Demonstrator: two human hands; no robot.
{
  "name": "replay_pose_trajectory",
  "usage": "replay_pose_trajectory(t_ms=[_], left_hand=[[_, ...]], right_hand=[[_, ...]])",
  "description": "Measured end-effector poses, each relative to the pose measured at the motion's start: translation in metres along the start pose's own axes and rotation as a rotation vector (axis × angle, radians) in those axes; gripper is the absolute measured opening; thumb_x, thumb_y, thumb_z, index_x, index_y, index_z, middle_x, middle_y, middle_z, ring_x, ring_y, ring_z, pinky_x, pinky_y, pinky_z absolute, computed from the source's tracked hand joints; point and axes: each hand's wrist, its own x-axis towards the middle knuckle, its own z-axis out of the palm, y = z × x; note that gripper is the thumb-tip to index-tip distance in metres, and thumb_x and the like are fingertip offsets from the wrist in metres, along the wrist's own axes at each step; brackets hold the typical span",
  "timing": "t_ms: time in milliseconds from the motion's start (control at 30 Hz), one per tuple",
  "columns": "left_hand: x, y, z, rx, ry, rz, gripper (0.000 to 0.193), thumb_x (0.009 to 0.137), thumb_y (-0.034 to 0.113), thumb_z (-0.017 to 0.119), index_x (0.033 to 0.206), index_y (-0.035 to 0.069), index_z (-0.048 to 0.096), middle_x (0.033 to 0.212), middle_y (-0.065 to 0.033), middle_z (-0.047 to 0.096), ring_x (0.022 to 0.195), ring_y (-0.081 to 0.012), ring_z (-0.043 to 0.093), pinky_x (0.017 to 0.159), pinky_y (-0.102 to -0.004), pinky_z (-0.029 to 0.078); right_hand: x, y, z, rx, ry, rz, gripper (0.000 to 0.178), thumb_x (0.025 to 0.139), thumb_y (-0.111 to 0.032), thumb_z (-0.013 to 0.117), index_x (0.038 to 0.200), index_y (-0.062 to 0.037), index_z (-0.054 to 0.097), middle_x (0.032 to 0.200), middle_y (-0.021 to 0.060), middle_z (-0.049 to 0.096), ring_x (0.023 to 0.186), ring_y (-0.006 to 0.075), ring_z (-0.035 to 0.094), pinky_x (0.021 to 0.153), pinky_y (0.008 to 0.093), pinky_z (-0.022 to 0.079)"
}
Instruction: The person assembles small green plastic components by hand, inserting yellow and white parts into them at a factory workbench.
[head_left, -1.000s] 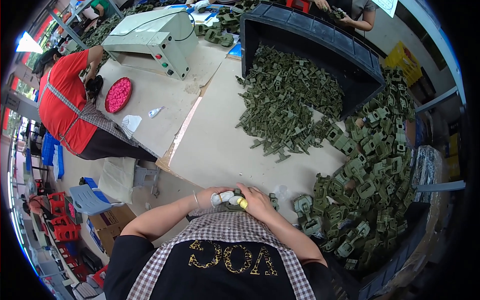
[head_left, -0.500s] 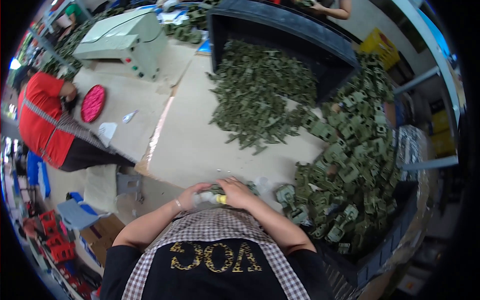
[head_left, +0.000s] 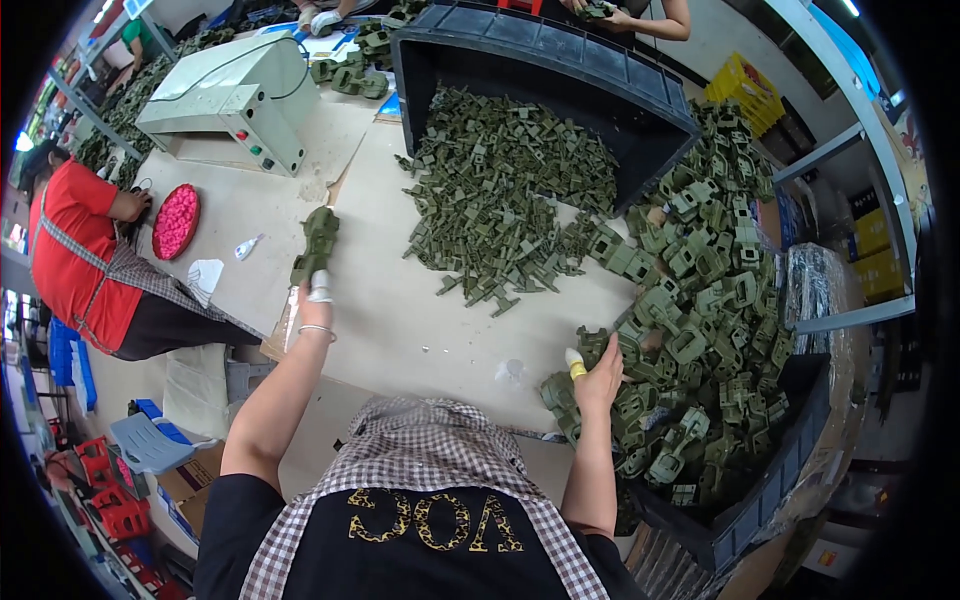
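My left hand (head_left: pixel 314 302), with white coverings on its fingers, is stretched out over the left part of the table. It grips the near end of an olive-green plastic vehicle body (head_left: pixel 319 238). At the right, beside a big heap of similar green vehicle bodies (head_left: pixel 690 320), is my right hand (head_left: pixel 598 382). Its thumb wears a yellow and white covering. Between that thumb and the fingers sits another green plastic vehicle body (head_left: pixel 592 343), partly hidden by the hand.
Small green plastic parts (head_left: pixel 510 190) spill from a tipped black crate (head_left: pixel 560 60). A pale machine (head_left: pixel 225 110) stands at the far left. A co-worker in red (head_left: pixel 85 250) works near a bowl of pink pieces (head_left: pixel 177 222). A metal rack (head_left: pixel 860 318) borders the right.
My hands were together at the table's front edge. They have parted: the left went forward and left with a green vehicle body, the right moved right to the heap and took hold of another.
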Motion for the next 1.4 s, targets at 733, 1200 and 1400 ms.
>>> replay_pose_trajectory(t_ms=[733, 1200, 1400], left_hand=[[-0.182, 0.345, -0.173, -0.702, -1.228, 1.810, 0.028, 0.085, 0.014, 0.041, 0.101, -0.003, 0.056, 0.110, -0.0201, 0.053, 0.098, -0.0296, 0.055, 0.083, -0.0336, 0.046], [-0.174, 0.135, -0.003, -0.594, -1.395, 0.019, 0.050, 0.081, 0.023, 0.057, 0.124, 0.006, 0.039, 0.118, -0.0081, 0.049, 0.107, -0.0187, 0.048, 0.093, -0.0369, 0.036], [-0.152, 0.117, -0.015, -1.032, -1.284, -0.428, 0.047, 0.082, 0.040, 0.050, 0.118, 0.010, 0.046, 0.121, -0.0057, 0.048, 0.109, -0.0170, 0.047, 0.092, -0.0340, 0.036]], right_hand=[[0.006, -0.037, -0.018, 1.153, 0.104, 0.004, 0.031, 0.080, 0.003, 0.041, 0.108, -0.0020, 0.055, 0.102, 0.0071, 0.057, 0.091, 0.0144, 0.053, 0.084, 0.0263, 0.040], [-0.006, -0.130, 0.019, 1.689, -0.474, 0.099, 0.042, 0.080, -0.009, 0.055, 0.121, -0.0061, 0.044, 0.119, 0.0099, 0.048, 0.110, 0.0200, 0.044, 0.095, 0.0311, 0.033], [-0.008, -0.089, 0.043, 0.536, -0.606, -0.591, 0.092, 0.059, -0.019, 0.076, 0.133, -0.0080, 0.022, 0.138, 0.0156, 0.020, 0.125, 0.0309, 0.026, 0.102, 0.0373, 0.024]])
